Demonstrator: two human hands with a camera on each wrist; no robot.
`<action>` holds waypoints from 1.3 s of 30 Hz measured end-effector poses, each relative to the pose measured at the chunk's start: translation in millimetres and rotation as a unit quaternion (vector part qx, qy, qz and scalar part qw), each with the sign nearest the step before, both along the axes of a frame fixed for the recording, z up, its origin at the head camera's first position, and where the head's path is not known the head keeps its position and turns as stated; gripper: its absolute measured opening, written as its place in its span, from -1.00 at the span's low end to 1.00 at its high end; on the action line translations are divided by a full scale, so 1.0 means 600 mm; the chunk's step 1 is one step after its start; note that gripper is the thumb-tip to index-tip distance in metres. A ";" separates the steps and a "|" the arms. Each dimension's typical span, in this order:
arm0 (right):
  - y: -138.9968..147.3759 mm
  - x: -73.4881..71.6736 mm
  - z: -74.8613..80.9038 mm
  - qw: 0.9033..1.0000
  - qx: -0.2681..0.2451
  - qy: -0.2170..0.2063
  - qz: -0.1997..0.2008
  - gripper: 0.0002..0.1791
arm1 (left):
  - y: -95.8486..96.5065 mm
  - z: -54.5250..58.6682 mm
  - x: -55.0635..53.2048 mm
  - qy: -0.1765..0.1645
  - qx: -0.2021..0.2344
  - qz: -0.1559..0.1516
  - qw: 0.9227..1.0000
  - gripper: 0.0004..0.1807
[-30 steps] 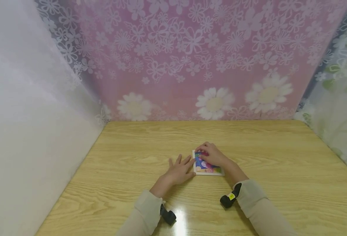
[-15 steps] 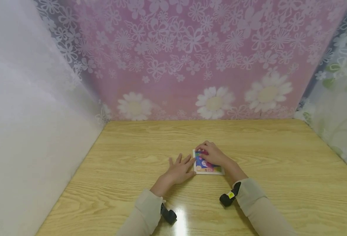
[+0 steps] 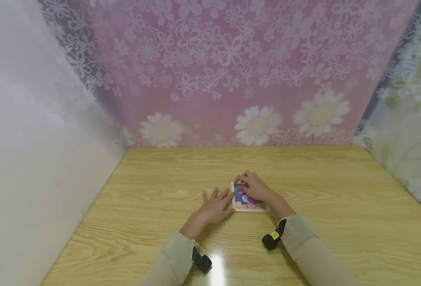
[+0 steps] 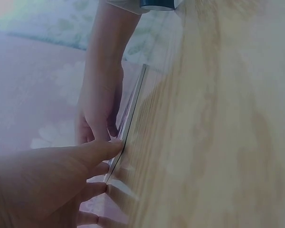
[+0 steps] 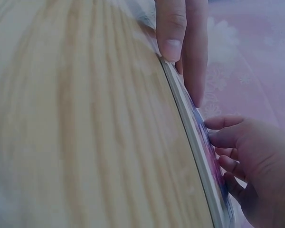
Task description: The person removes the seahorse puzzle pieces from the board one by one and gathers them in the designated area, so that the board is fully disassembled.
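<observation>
A small flat picture board (image 3: 250, 206) with a white border and a blue, pink and green print lies on the table. My left hand (image 3: 214, 207) rests beside it with fingers spread, the thumb and a fingertip right at its left border. In the left wrist view, the left thumb (image 4: 107, 151) touches the board's edge (image 4: 131, 111). My right hand (image 3: 256, 187) reaches over the board from the right, its fingers bent down onto the upper left of the print. In the right wrist view, its thumb and forefinger tips (image 5: 217, 129) meet the printed face; I cannot tell whether they pinch anything.
The wood-grain table (image 3: 153, 171) runs back to a pink flowered curtain (image 3: 210, 79). A white sheet (image 3: 35, 139) hangs along the left side, and a flowered one (image 3: 410, 151) along the right. Black wrist cameras (image 3: 202, 262) sit on both sleeves.
The head view has shifted slightly. Both hands keep nearly the same places on the picture board, and the board has not visibly moved on the table.
</observation>
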State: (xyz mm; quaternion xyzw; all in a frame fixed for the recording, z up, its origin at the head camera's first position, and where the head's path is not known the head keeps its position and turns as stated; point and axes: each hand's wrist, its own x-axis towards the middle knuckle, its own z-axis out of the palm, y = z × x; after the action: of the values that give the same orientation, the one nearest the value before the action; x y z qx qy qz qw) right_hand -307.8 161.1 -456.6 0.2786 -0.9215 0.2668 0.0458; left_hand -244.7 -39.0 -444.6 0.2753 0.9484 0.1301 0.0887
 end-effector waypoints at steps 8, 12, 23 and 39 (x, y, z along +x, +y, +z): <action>-0.009 -0.006 -0.010 0.999 0.020 0.022 -0.018 -0.84 | 0.002 0.000 0.002 -0.005 0.000 0.002 1.000 -0.36; -0.012 -0.005 -0.013 0.999 0.027 0.032 -0.026 -0.89 | 0.004 -0.001 0.005 -0.006 0.003 0.001 1.000 -0.36; -0.020 -0.001 -0.009 0.998 0.045 0.009 -0.046 -0.96 | 0.001 -0.011 0.002 -0.002 -0.002 -0.006 1.000 -0.35; -0.012 -0.005 -0.005 0.999 0.011 0.014 -0.032 -0.91 | -0.002 -0.004 -0.003 -0.002 0.004 -0.006 1.000 -0.36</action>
State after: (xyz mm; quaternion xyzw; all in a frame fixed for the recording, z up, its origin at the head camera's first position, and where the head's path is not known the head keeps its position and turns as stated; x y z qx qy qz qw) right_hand -311.0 153.8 -459.8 0.2530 -0.9320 0.2514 0.0645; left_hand -246.8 -40.5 -447.2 0.2807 0.9461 0.1340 0.0905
